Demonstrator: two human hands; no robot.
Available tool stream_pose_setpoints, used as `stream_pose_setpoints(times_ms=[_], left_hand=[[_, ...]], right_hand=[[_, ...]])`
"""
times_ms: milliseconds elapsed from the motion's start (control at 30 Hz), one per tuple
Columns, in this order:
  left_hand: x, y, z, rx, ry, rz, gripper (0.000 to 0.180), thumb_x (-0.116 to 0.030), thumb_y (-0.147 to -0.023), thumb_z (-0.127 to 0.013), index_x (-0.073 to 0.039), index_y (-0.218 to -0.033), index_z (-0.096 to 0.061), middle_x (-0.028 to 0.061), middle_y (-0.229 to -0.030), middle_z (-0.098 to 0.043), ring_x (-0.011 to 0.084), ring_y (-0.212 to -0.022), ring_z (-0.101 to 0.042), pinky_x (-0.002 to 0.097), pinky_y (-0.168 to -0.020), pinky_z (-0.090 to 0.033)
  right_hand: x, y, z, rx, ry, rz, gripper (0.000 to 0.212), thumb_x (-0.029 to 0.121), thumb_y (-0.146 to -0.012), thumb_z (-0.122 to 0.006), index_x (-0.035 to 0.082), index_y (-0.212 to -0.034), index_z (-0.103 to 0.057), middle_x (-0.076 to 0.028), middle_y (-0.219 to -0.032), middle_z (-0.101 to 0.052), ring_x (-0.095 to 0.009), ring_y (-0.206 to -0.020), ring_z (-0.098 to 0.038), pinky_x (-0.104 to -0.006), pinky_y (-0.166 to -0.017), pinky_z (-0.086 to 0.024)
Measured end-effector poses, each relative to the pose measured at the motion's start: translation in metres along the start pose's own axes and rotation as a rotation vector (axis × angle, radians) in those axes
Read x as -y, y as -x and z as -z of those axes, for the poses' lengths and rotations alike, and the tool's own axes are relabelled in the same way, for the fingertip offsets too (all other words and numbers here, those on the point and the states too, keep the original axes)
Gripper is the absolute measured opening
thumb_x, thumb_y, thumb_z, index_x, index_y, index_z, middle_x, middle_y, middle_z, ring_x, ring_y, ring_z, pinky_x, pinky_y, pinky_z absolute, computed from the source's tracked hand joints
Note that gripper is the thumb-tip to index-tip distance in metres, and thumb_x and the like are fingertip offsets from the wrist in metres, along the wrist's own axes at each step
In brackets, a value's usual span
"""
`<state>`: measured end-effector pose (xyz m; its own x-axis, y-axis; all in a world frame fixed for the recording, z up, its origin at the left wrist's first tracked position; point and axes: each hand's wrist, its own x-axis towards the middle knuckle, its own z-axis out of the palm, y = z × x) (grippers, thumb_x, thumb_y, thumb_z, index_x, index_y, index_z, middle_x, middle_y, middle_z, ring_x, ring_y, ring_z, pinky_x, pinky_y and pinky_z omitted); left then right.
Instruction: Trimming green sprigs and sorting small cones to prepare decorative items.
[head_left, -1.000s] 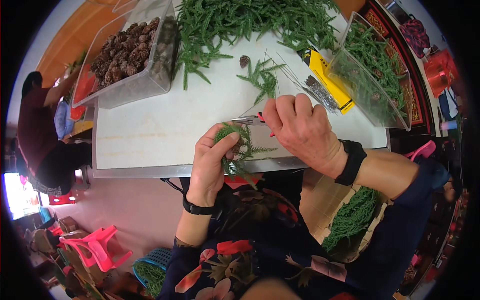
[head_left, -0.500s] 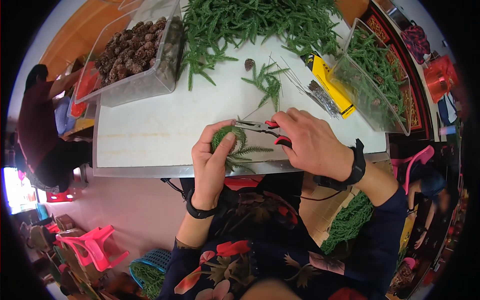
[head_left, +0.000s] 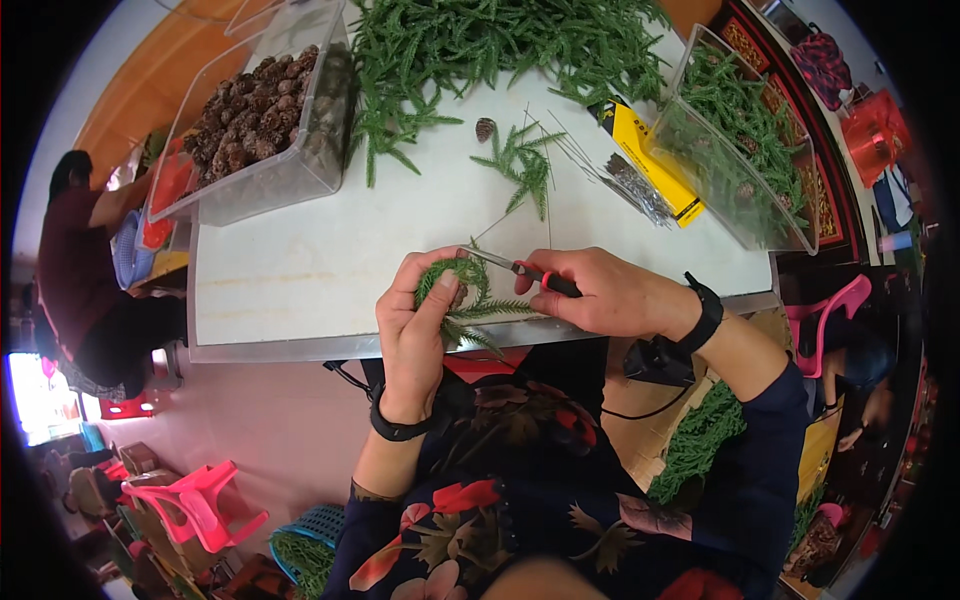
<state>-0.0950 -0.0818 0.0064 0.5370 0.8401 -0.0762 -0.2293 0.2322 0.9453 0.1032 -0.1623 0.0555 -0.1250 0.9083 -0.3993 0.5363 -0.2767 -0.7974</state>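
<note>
Near the table's front edge, my left hand (head_left: 410,318) is closed around a green artificial pine sprig (head_left: 496,308) curled into a ring. Something brown, perhaps a pine cone, shows beside my thumb. My right hand (head_left: 615,292) grips long-nosed pliers (head_left: 549,282) with red and black handles. Their jaws reach left to the top of the sprig, at the left fingertips; whether they pinch a wire there I cannot tell. A thin wire runs up from this spot. Beyond my hands lie a loose pine sprig (head_left: 527,172) and a single pine cone (head_left: 485,130).
A clear bin of pine cones (head_left: 245,125) stands at the back left, a clear bin of greenery (head_left: 745,130) at the right. Green sprigs (head_left: 510,45) are heaped at the back. Metal wires (head_left: 640,188) lie by a yellow package (head_left: 655,160). Another person (head_left: 85,260) works at far left.
My right hand has turned, so the pliers now slant down to the right and their handles have come closer together. My left hand still holds the sprig. The view has shifted slightly.
</note>
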Motion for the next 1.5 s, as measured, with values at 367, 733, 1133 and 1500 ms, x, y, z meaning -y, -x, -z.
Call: stream_pose_setpoints(times_ms=[367,733,1133,1500], left_hand=[[-0.004,0.001,-0.006,0.021,0.002,0.033,0.018,-0.003,-0.091,-0.052,0.003,-0.106,-0.06,0.0005,-0.095,-0.059,0.006,-0.082,-0.05,0.0195,-0.076,-0.04],[-0.001,0.003,0.001,0.048,-0.068,0.034,0.018,-0.002,-0.09,-0.05,0.002,-0.105,-0.059,0.0053,-0.102,-0.063,0.009,-0.09,-0.056,0.0218,-0.083,-0.043],[-0.002,0.001,0.003,0.054,-0.153,0.001,0.018,-0.003,-0.091,-0.05,0.002,-0.106,-0.059,0.0032,-0.098,-0.062,0.0064,-0.084,-0.054,0.0195,-0.078,-0.043],[-0.004,0.003,0.001,0.041,-0.154,0.05,0.018,-0.003,-0.091,-0.05,0.003,-0.105,-0.06,0.004,-0.095,-0.063,0.0065,-0.083,-0.055,0.0187,-0.077,-0.043]], right_hand=[[0.002,0.001,0.004,0.115,-0.026,0.025,0.026,0.016,-0.089,-0.058,0.005,-0.113,-0.055,-0.01,-0.099,-0.062,-0.019,-0.092,-0.057,-0.0304,-0.084,-0.044],[-0.005,-0.001,0.0,0.147,-0.09,0.061,0.03,0.021,-0.089,-0.058,0.004,-0.113,-0.055,-0.014,-0.102,-0.063,-0.024,-0.094,-0.059,-0.0326,-0.085,-0.044],[-0.003,-0.001,-0.001,0.13,-0.028,0.089,0.033,0.024,-0.088,-0.057,0.002,-0.113,-0.053,-0.018,-0.102,-0.063,-0.031,-0.096,-0.06,-0.036,-0.085,-0.045],[0.005,0.003,-0.001,0.11,0.069,-0.004,0.025,0.017,-0.088,-0.058,0.003,-0.108,-0.054,-0.016,-0.095,-0.064,-0.028,-0.084,-0.061,-0.0346,-0.078,-0.046]])
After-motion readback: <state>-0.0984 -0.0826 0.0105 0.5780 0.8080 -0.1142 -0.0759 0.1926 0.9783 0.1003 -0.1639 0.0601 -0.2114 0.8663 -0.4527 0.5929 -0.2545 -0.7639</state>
